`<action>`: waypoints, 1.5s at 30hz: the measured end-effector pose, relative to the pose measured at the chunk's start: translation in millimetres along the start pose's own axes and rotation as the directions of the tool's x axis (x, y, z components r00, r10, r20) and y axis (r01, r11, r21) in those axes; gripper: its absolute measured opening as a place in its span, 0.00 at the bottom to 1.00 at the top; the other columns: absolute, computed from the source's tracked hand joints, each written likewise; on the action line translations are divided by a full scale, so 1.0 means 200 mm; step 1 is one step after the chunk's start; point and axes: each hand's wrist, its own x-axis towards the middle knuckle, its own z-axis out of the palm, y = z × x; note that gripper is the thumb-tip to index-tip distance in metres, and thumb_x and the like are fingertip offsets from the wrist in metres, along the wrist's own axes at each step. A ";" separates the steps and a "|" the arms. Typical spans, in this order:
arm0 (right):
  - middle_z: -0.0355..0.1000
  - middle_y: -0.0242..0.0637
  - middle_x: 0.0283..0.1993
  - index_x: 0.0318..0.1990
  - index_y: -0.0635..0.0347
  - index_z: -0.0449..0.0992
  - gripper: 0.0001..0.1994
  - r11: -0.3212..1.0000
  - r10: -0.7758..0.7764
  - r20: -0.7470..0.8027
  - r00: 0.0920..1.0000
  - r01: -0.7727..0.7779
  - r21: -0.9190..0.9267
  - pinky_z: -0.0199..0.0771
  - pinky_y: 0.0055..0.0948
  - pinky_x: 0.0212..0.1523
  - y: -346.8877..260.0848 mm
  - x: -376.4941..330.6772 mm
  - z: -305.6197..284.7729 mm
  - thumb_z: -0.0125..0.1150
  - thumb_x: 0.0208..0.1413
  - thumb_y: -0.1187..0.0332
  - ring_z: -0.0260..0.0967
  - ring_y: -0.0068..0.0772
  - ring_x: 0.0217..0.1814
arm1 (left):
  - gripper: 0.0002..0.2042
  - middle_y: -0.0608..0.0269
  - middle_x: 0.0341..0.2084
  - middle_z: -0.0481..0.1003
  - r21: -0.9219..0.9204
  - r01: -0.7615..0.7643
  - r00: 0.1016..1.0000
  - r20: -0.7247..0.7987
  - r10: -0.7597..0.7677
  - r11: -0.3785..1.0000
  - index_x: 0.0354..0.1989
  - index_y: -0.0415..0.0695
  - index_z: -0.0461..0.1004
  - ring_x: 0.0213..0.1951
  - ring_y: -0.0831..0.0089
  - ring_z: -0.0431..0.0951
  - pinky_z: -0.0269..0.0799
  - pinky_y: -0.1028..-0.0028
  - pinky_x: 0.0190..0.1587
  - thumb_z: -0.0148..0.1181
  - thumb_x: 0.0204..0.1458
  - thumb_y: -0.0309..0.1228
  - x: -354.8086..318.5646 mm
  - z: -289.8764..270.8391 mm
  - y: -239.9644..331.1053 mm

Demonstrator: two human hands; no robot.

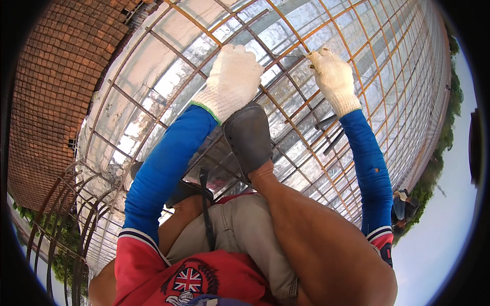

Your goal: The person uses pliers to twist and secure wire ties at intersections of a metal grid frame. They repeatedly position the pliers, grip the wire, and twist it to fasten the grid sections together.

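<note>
My left hand (234,79), in a cream knit glove with a green-edged cuff, is closed over the steel rebar grid (302,133). Its curled fingers hide whatever is inside. To its right my right hand (334,79), gloved alike, has its fingertips pressed together at a rusty rebar crossing. What they pinch is too small to make out. Two dark rod-like ends (334,141) show near my right wrist, among the bars; I cannot tell what they belong to. My dark clog (248,137) rests on the bars just below my left hand.
Silvery sheeting (286,30) lies beneath the grid. A tiled roof (56,86) slopes along the left, with bent rebar ends (61,219) sticking up at lower left. Another person (404,206) is at the far right by the grid's edge, near green trees (436,163).
</note>
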 end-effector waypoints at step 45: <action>0.79 0.35 0.34 0.50 0.60 0.79 0.10 0.665 0.433 0.073 0.899 -0.373 0.647 0.74 0.29 0.35 0.05 -0.19 0.03 0.70 0.64 0.71 0.73 0.25 0.30 | 0.13 0.60 0.38 0.87 -0.955 0.286 0.765 0.176 -0.619 0.082 0.53 0.35 0.82 0.42 0.76 0.85 0.80 0.74 0.47 0.63 0.63 0.27 -0.36 0.07 -0.06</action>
